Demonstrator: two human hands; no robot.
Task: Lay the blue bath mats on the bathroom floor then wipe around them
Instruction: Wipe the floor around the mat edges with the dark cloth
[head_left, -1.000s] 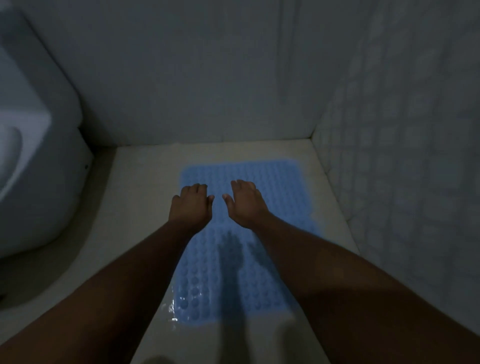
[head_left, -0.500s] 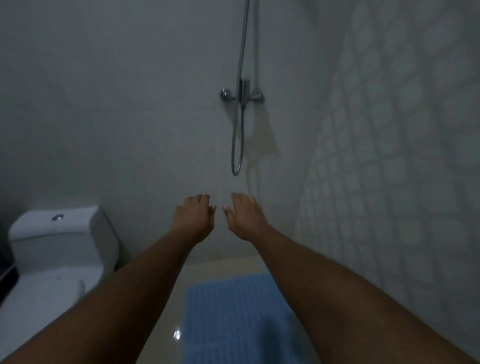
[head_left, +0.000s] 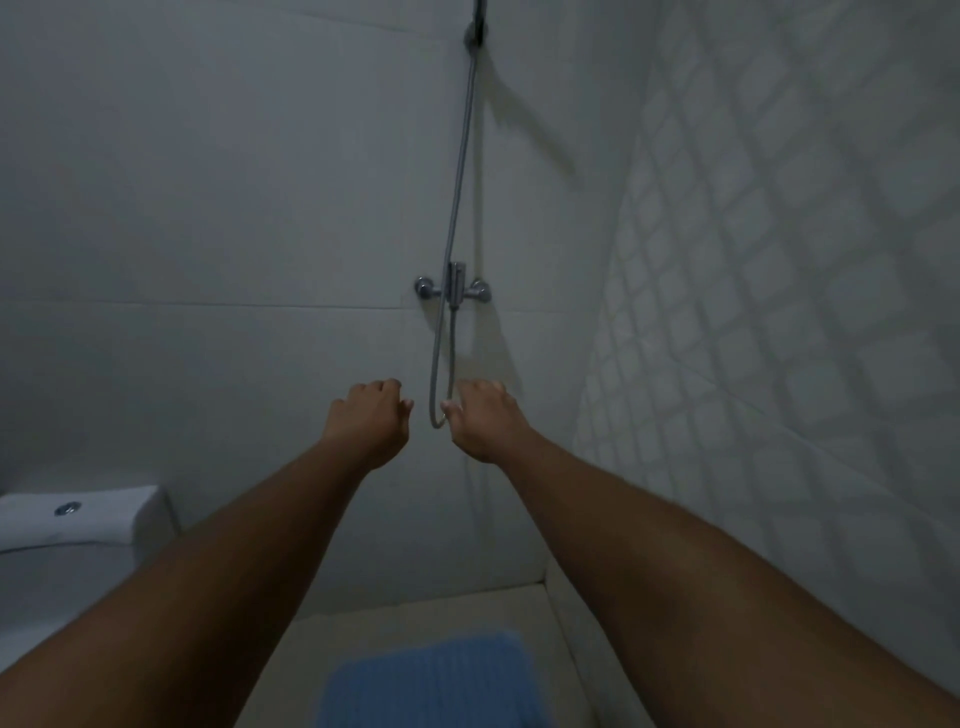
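Grips both empty: L grip (head_left: 366, 423) and R grip (head_left: 485, 423) are held out in mid-air above the blue bath mat (head_left: 431, 680), fingers loosely curled, holding nothing. Mat looks flat on the floor (head_left: 524, 608); near part cut off by frame, blurred. Only 1 mat in view, so can't tell if a 2nd is down. No cloth in view, so wiping prob. not begun. Left of mat: toilet cistern (head_left: 78, 519). Beyond mat, on the wall: shower mixer (head_left: 453, 288) w/ shower hose (head_left: 457, 182); its loop shows behind R thumb, likely just overlap.
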